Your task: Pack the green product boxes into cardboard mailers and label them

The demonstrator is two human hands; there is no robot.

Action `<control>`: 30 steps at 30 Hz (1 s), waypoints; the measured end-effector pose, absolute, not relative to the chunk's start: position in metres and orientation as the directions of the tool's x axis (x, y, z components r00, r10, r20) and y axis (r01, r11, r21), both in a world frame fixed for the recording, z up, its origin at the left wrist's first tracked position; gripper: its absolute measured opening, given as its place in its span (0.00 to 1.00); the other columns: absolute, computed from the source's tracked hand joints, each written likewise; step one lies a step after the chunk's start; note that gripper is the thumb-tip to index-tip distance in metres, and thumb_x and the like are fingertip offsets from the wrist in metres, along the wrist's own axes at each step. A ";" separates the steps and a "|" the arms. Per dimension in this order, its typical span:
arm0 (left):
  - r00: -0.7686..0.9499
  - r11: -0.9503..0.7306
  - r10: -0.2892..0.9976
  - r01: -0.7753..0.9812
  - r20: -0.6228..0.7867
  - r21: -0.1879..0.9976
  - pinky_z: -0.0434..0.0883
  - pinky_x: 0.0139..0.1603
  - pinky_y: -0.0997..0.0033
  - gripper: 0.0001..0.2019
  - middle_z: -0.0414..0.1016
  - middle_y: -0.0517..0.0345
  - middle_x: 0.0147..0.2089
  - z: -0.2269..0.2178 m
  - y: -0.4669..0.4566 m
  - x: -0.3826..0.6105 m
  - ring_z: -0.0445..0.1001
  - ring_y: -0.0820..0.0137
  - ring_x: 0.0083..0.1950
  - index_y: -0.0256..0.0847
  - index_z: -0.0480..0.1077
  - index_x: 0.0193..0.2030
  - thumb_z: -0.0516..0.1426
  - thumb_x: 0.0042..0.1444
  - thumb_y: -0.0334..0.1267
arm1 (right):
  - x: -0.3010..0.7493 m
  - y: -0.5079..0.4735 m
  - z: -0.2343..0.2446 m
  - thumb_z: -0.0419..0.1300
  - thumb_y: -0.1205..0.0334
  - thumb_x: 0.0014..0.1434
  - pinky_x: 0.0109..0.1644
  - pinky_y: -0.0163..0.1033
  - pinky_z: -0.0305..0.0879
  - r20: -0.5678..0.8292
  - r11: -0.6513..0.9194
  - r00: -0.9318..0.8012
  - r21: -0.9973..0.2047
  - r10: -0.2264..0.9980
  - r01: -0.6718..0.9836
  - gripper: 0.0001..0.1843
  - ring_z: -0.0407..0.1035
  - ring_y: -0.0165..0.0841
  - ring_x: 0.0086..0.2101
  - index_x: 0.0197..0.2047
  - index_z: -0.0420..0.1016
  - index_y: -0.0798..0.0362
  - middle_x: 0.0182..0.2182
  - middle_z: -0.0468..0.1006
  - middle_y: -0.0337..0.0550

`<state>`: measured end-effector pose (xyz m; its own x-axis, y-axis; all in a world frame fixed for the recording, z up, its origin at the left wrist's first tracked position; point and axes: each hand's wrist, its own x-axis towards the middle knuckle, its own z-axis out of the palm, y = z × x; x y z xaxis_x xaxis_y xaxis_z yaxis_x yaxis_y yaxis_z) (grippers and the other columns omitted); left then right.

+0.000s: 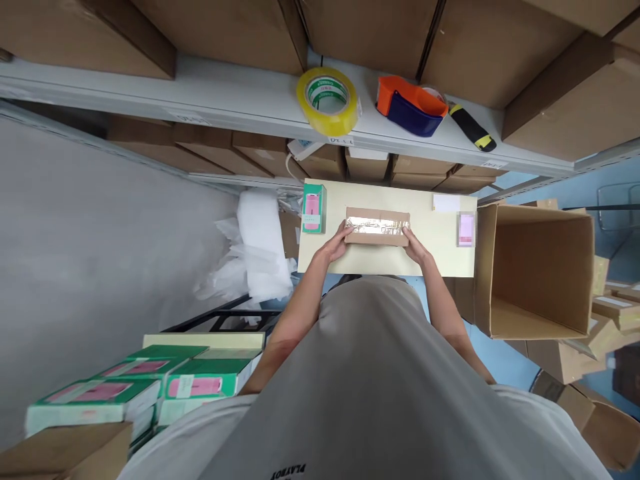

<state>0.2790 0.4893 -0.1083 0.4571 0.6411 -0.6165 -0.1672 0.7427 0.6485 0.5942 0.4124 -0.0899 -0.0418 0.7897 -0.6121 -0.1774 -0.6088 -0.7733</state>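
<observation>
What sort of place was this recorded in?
Probably a packing corner in a stockroom: cartons line the shelf, a tape roll lies near its edge, and a taped box is at the table.

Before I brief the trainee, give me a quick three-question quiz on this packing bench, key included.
1. Which do the left hand and right hand hold? A) knife B) taped cardboard box C) tape dispenser
2. True or false: the yellow tape roll lies on the shelf.
3. Fill in: the green box sits at the ____ end of the tabletop, from the wearer's side.

Key: 1 B; 2 true; 3 left.
</observation>
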 end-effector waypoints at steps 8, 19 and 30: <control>0.500 0.779 0.601 -0.192 -0.624 0.596 0.75 0.77 0.52 0.35 0.85 0.46 0.66 -0.107 0.500 0.276 0.75 0.50 0.77 0.48 0.76 0.68 0.75 0.55 0.54 | 0.602 0.425 -0.092 0.65 0.21 0.63 0.78 0.55 0.72 -0.594 -0.609 -0.135 -0.772 0.793 -0.184 0.48 0.77 0.46 0.67 0.74 0.73 0.45 0.70 0.82 0.49; 0.463 0.806 0.576 -0.183 -0.673 0.563 0.77 0.74 0.51 0.37 0.81 0.46 0.72 -0.121 0.496 0.267 0.76 0.50 0.76 0.50 0.75 0.69 0.74 0.54 0.55 | 0.593 0.412 -0.085 0.62 0.18 0.62 0.75 0.55 0.75 -0.610 -0.622 -0.122 -0.761 0.783 -0.186 0.45 0.74 0.46 0.71 0.70 0.77 0.38 0.72 0.80 0.43; 0.404 0.792 0.605 -0.217 -0.686 0.571 0.78 0.76 0.40 0.38 0.81 0.41 0.72 -0.114 0.503 0.261 0.73 0.43 0.79 0.46 0.77 0.66 0.75 0.51 0.58 | 0.586 0.431 -0.085 0.64 0.15 0.59 0.76 0.57 0.73 -0.603 -0.623 -0.158 -0.758 0.782 -0.190 0.51 0.73 0.49 0.71 0.73 0.75 0.39 0.74 0.79 0.44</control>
<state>0.2609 0.5033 -0.1136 0.4043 0.6055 -0.6855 -0.2169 0.7916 0.5712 0.5860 0.4310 -0.0846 -0.1578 0.7819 -0.6031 -0.1901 -0.6234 -0.7584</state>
